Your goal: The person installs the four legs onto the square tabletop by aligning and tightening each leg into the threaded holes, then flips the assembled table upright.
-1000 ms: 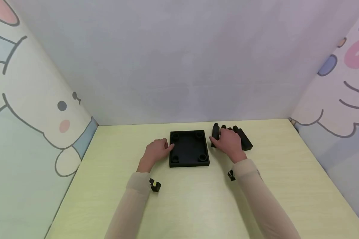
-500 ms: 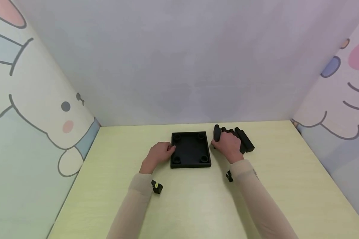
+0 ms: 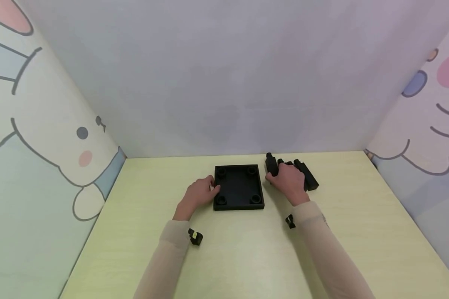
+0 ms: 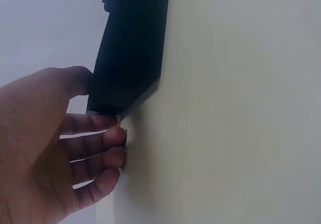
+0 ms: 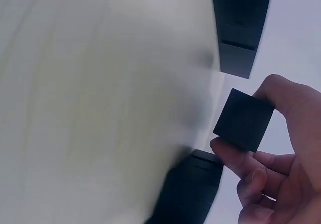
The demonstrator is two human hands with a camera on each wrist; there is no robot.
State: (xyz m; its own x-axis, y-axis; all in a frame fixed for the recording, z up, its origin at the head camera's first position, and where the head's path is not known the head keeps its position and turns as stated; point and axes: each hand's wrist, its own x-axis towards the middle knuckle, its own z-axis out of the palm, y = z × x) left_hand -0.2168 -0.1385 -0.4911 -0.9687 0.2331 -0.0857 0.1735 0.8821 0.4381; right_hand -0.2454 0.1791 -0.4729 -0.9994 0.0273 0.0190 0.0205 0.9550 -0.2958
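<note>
A black square tray-like panel (image 3: 238,187) with a raised rim and a round socket at each corner lies on the table. At its left edge my left hand (image 3: 199,192) pinches it; in the left wrist view, the thumb presses one face of the panel (image 4: 131,48) and a fingertip touches its lower edge. Right of the panel, my right hand (image 3: 289,180) holds a black square-section leg (image 3: 271,164) with a narrow round tip pointing away. The right wrist view shows this leg's square end (image 5: 244,119) between thumb and index finger.
More black legs (image 3: 307,176) lie beside and partly behind my right hand. The pale table (image 3: 243,253) ends at a light back wall (image 3: 228,83), with cartoon-printed walls left and right.
The leg in my right hand has tilted, its round tip shifting slightly left and away. Over the full second the head view has shifted a little. The left hand stays at the panel's edge.
</note>
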